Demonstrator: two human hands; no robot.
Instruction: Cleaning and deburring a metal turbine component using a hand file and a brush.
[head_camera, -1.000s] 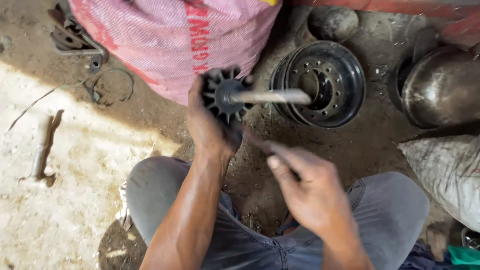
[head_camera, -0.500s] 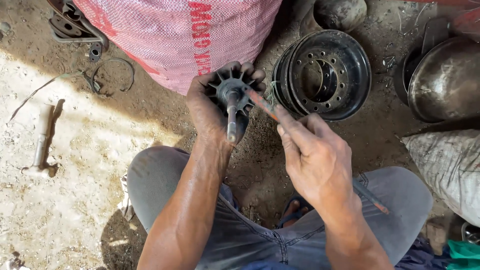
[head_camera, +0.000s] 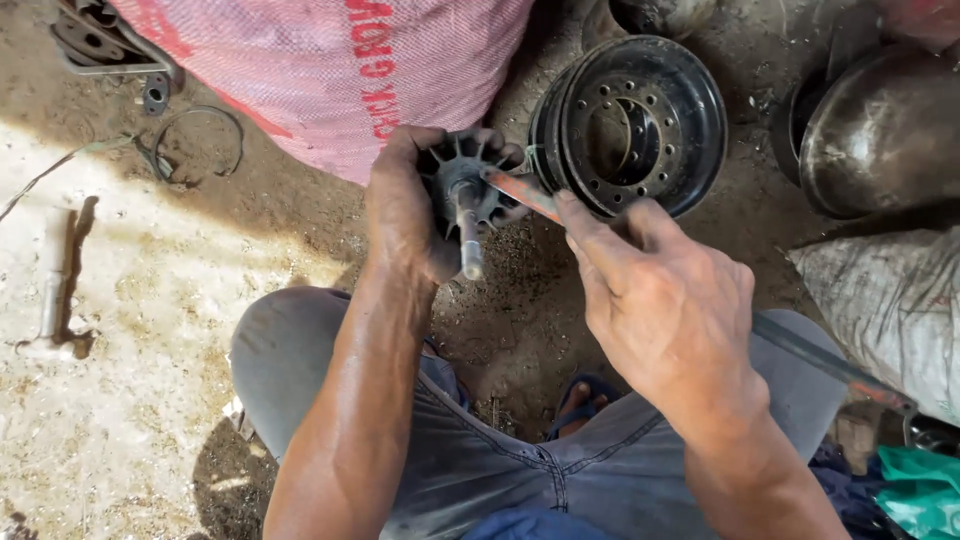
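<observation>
My left hand (head_camera: 405, 215) grips a black toothed rotor (head_camera: 468, 180) by its rim, with the rotor's metal shaft (head_camera: 468, 235) pointing down toward me. My right hand (head_camera: 665, 300) holds a long flat metal blade (head_camera: 520, 195), reddish at the tip, whose handle end runs back past my wrist to the right (head_camera: 840, 365). The blade's tip rests against the rotor's face close to the shaft. I sit on the ground with my knees spread, in grey trousers (head_camera: 300, 360).
A black wheel rim (head_camera: 630, 125) stands just behind the rotor. A pink woven sack (head_camera: 330, 70) lies at the back, a metal bowl (head_camera: 880, 130) at the right, a grey sack (head_camera: 890, 300) beside my right knee. A hammer (head_camera: 55, 290) lies on the dirt at left.
The rotor has been turned so its shaft points down instead of to the right. My right hand has brought the blade forward onto the rotor's face.
</observation>
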